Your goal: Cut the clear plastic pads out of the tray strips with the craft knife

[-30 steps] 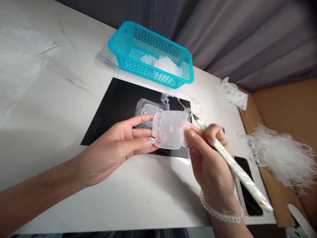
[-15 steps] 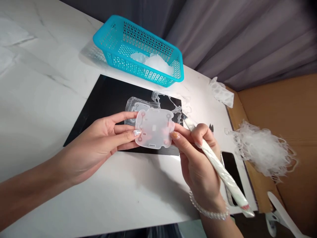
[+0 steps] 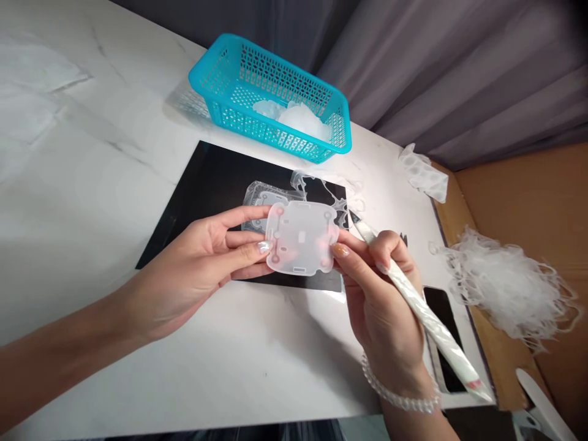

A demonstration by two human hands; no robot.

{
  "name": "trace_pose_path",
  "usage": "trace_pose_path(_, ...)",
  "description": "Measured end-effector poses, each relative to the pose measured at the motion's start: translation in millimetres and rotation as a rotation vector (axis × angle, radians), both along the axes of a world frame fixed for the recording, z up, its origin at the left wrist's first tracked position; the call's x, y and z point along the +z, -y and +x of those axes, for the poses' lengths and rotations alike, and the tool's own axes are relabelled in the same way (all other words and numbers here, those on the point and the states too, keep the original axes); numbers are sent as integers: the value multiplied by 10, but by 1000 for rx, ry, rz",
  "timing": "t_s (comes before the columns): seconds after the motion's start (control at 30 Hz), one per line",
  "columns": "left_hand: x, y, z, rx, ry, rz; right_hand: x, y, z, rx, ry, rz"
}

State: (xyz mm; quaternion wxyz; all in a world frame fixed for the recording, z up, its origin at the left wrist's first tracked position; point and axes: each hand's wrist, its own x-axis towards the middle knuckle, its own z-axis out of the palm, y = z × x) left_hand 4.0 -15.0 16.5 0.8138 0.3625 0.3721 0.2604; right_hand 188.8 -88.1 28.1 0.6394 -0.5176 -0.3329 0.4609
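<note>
White marbled tabletop (image 3: pixel 92 153) across most of the view, with a grey curtain (image 3: pixel 459 61) behind and an open cardboard box (image 3: pixel 528 202) at the right edge. On the tabletop, a black mat (image 3: pixel 215 177); just beyond its far edge, a blue basket (image 3: pixel 215 67) with pale plastic pieces inside. In the box, a loose heap of thin white trimmings (image 3: pixel 505 288).

Above the near edge of the mat, left hand (image 3: pixel 197 269), fingers stretched out, pinching the left edge of a frosted, roughly square plate (image 3: pixel 301 239). Opposite, right hand (image 3: pixel 381 300) closed around a white-wrapped knife (image 3: pixel 427 318), held like a pen, blade end up past the plate's right corner, handle trailing down to the right, one fingertip touching the plate's right edge. Plate held in the air between both hands, flat face toward the camera, over the mat.

Behind it on the mat, a small stack of similar pieces (image 3: pixel 260 199) beside some stringy offcuts. Dark phone (image 3: pixel 441 306) flat on the tabletop under the knife handle. Crumpled clear wrap (image 3: pixel 422 174) near the far right corner. Beaded bracelet (image 3: pixel 399 398) on the right wrist.
</note>
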Motion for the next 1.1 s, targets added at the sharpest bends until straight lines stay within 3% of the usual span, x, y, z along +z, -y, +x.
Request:
trace_pose_path(0.33,-1,-1,14,2,1,-26,6,2,1,-32,29,-1)
trace_pose_path(0.53,-35,12,7,39,63,-79,-27,63,-39,-167,211,24)
trace_pose_path(0.73,-37,42,31,-100,330,-223,21,148,-257,169,204,-31)
trace_pose_path(0.87,-23,26,36,-38,313,-244,6,93,-127,-123,224,116)
trace_pose_path(0.93,-22,15,32,-24,296,-256,-24,55,-36,-217,258,96)
trace_pose_path(1.1,-45,8,16,-57,343,-221,-70,51,0,-83,224,-60)
